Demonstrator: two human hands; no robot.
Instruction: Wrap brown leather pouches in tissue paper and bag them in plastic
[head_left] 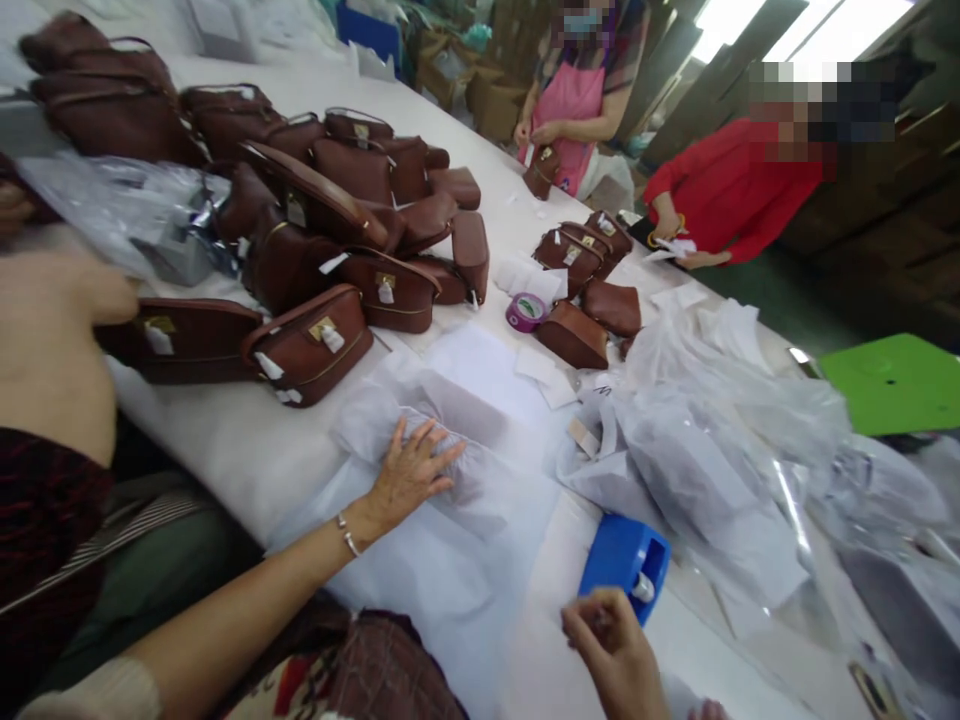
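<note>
My left hand [416,470], with a silver bangle at the wrist, lies with fingers spread on a bundle wrapped in thin white paper [480,420]. Something darker shows faintly through the wrapping. More sheets of white tissue paper [405,555] spread under it toward me. My right hand [619,645] is raised at the lower edge, just on the near side of a blue tape dispenser [619,555]. Its fingers are curled together, and I cannot see what, if anything, is between them.
Several brown leather handbags [315,340] crowd the left of the table. A purple tape roll [526,312] lies beside more bags. Plastic-covered bundles [697,470] and a green panel [892,380] are at right. One person works close at left; two others stand across the table.
</note>
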